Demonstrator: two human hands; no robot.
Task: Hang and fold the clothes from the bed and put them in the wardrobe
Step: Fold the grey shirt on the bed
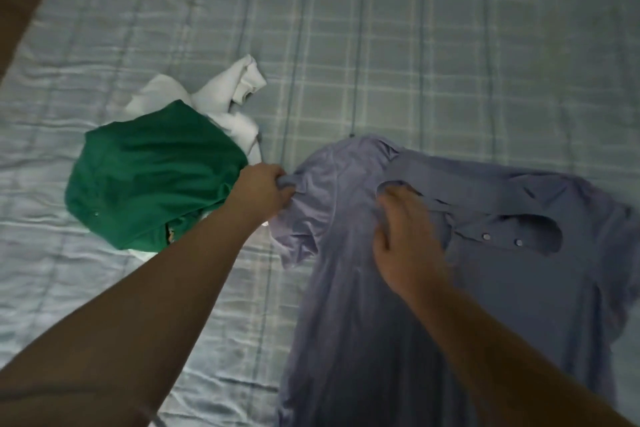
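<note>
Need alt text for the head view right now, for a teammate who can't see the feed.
A person's left hand pinches the edge of a lilac button shirt spread on a checked bedsheet, while the right hand lies on it by the collar, grip unclear. To its left, a crumpled green garment partly covers a white garment.

Dim, soft, perhaps slightly motion-blurred

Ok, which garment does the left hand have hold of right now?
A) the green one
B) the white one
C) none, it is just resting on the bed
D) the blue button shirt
D: the left hand pinches a bunch of fabric at the edge of the blue button shirt, while the green garment and the white garment lie heaped to the side.
</note>
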